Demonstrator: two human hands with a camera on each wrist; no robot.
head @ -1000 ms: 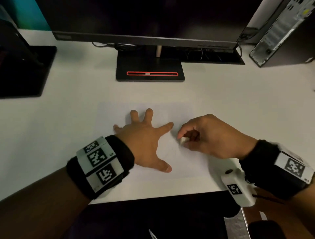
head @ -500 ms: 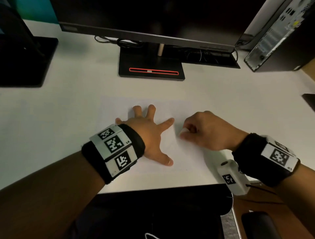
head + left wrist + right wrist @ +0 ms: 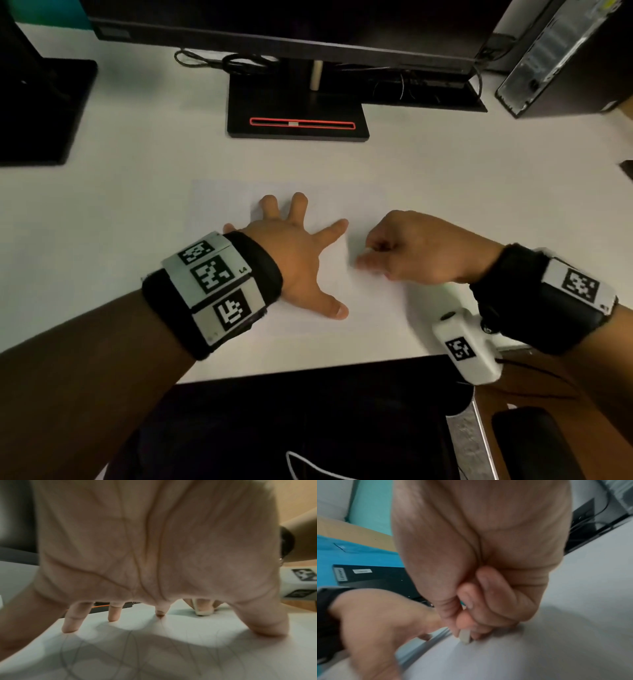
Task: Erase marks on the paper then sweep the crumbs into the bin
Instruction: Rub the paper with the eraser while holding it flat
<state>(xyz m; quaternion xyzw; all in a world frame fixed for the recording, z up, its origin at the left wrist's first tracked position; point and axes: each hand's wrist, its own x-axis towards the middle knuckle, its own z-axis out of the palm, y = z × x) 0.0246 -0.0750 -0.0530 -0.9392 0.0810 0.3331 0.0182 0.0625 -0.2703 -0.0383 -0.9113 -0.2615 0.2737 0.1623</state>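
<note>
A white sheet of paper (image 3: 219,202) lies flat on the white desk (image 3: 102,222) in front of me. My left hand (image 3: 294,253) is spread with straight fingers and presses down on the paper. Faint pencil lines (image 3: 130,646) cross the sheet under that palm. My right hand (image 3: 411,250) is curled just right of the left index finger and pinches a small white eraser (image 3: 464,636) whose tip touches the paper. In the left wrist view the eraser (image 3: 204,612) shows beyond the index fingertip. In the head view the eraser is hidden by the right fingers.
A monitor stand with a red slot (image 3: 298,116) sits behind the paper, cables (image 3: 222,63) beside it. A second black stand base (image 3: 41,109) is at the far left, a computer tower (image 3: 561,58) at the far right. The desk's front edge (image 3: 308,370) runs just below my wrists.
The right hand has shifted slightly along the paper with the eraser, its fingers now covering the eraser in the head view. The left hand stays spread on the sheet. The head has moved a little.
</note>
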